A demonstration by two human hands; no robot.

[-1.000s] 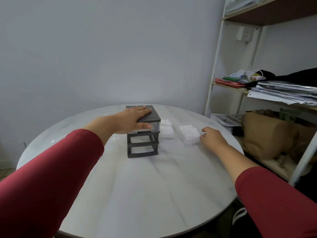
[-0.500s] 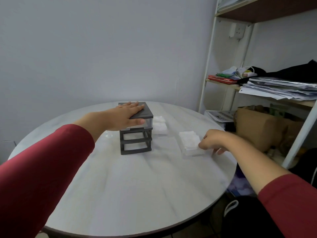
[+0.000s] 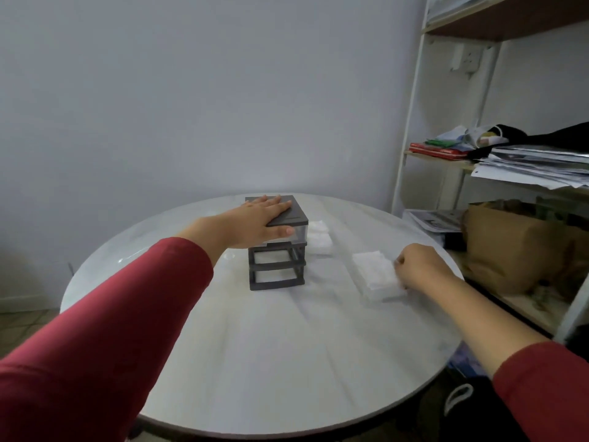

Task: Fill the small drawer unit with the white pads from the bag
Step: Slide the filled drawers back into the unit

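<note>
A: The dark grey plastic drawer unit (image 3: 277, 269) is held down by the flat, straight-fingered left hand (image 3: 255, 223); a clear top drawer (image 3: 299, 234) is seated in it.

B: Right of it on the round white table (image 3: 271, 362), a loose clear drawer (image 3: 382, 295) of white pads (image 3: 374, 269) is gripped by the curled right hand (image 3: 417, 266).

— What's in front of you?
— You're at a round table (image 3: 287, 371) with a pale, marbled top. Beyond its far edge stands a plain grey-white wall (image 3: 191, 90).
— And on your right?
— A shelf unit (image 3: 410, 129), white uprights with wooden boards, just off the table's right edge. A stack of papers (image 3: 538, 169) and red books (image 3: 436, 151) lie on one board, and a wall socket (image 3: 468, 59) shows behind. Brownish floor tiles (image 3: 22, 327) show past the left edge. The light is soft and even.
</note>
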